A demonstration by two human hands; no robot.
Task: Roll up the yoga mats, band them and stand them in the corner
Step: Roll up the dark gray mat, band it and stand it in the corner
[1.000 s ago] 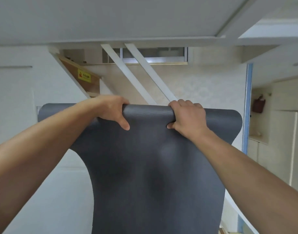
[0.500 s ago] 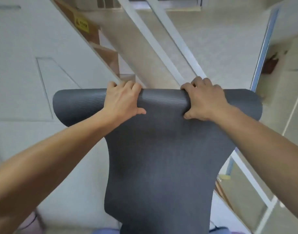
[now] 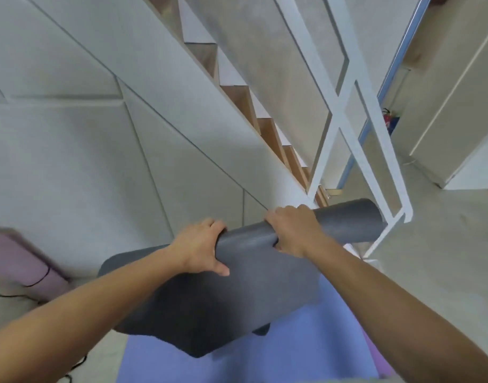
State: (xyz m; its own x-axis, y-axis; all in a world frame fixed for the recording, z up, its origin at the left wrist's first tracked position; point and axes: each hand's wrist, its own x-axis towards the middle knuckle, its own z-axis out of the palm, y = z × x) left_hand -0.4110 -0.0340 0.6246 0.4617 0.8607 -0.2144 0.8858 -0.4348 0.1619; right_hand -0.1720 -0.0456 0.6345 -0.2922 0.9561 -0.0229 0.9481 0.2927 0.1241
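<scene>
A dark grey yoga mat [image 3: 251, 294] hangs in the air in front of me, its top edge curled over. My left hand [image 3: 201, 247] grips that top edge left of the middle, thumb on the near face. My right hand [image 3: 292, 230] grips the same edge further right, fingers curled over it. The mat's loose lower end hangs folded above a blue mat [image 3: 278, 352] spread flat on the floor. A rolled pink mat [image 3: 21, 266] with a dark band lies at the left by the wall.
A white staircase wall [image 3: 126, 134] with wooden steps [image 3: 265, 125] rises ahead. Its white metal railing [image 3: 369, 150] ends just right of the grey mat. A black cable [image 3: 71, 366] trails on the floor at lower left. A purple mat edge [image 3: 375, 352] shows beside the blue one.
My view has tipped down from the ceiling to the floor. Both hands have lowered the grey mat, and its lower end now bunches over the blue mat.
</scene>
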